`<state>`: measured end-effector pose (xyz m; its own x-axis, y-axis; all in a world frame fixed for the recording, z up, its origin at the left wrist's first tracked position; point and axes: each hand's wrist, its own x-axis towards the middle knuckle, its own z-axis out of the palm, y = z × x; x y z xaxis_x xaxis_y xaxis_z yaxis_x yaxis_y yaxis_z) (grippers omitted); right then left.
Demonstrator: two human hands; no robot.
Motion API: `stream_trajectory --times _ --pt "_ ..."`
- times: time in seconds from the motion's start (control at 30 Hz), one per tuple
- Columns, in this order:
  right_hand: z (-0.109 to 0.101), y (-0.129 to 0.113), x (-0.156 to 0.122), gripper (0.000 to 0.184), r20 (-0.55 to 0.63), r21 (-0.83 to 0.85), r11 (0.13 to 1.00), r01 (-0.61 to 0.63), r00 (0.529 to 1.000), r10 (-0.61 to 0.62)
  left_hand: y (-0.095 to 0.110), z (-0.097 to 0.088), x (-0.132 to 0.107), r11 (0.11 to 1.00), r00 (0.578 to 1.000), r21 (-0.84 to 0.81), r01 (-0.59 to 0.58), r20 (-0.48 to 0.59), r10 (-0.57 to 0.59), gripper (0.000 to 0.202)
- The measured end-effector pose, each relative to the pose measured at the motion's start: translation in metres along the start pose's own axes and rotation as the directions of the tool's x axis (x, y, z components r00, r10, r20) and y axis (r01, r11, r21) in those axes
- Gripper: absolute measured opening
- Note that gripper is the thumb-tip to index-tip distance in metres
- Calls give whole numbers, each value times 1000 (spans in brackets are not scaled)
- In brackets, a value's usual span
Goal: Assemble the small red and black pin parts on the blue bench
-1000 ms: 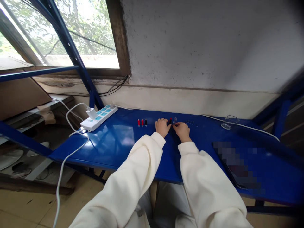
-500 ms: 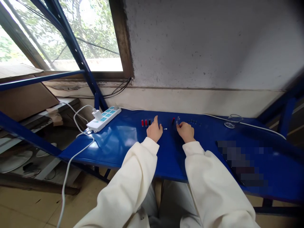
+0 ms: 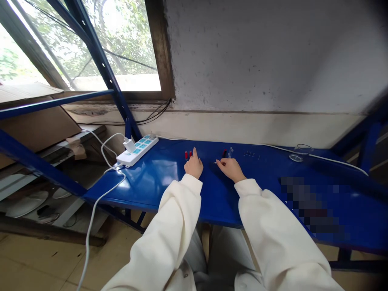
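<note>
My left hand (image 3: 194, 165) lies low over the blue table, index finger stretched forward and thumb apart from it. That finger is right beside two small red cylinders (image 3: 186, 155); whether it touches anything is hidden. Between thumb and fingertips, my right hand (image 3: 230, 169) pinches a small white pointed piece (image 3: 215, 162), its tip facing left. Just beyond the right hand stand a small red-and-black cylinder (image 3: 224, 153) and some clear plastic pieces (image 3: 230, 152).
Several tiny clear parts (image 3: 249, 154) lie to the right, and a round clear dish (image 3: 296, 157) sits farther along. A white power strip (image 3: 138, 150) with a plugged-in adapter is at the left. A dark pixelated object (image 3: 309, 206) lies at the right front.
My right hand has moved left from the clear pieces and taken up the small white piece from the table. My left hand has shifted slightly left, and the black cylinder is now hidden.
</note>
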<state>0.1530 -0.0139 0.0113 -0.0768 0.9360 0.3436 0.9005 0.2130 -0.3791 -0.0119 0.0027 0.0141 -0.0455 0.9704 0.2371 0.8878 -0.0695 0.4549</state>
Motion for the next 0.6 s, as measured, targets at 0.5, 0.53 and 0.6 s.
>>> stream_trajectory --times 0.5,0.53,0.6 --pt "-1 -7 -1 44 -38 258 964 -66 996 78 9 3 4 422 946 -898 122 234 223 23" --pt "-1 -8 -2 45 -39 278 959 -61 996 74 9 3 3 390 935 -911 134 247 256 23" --pt "-2 -10 -3 46 -46 300 953 -42 997 58 9 4 2 349 915 -925 151 264 305 24"
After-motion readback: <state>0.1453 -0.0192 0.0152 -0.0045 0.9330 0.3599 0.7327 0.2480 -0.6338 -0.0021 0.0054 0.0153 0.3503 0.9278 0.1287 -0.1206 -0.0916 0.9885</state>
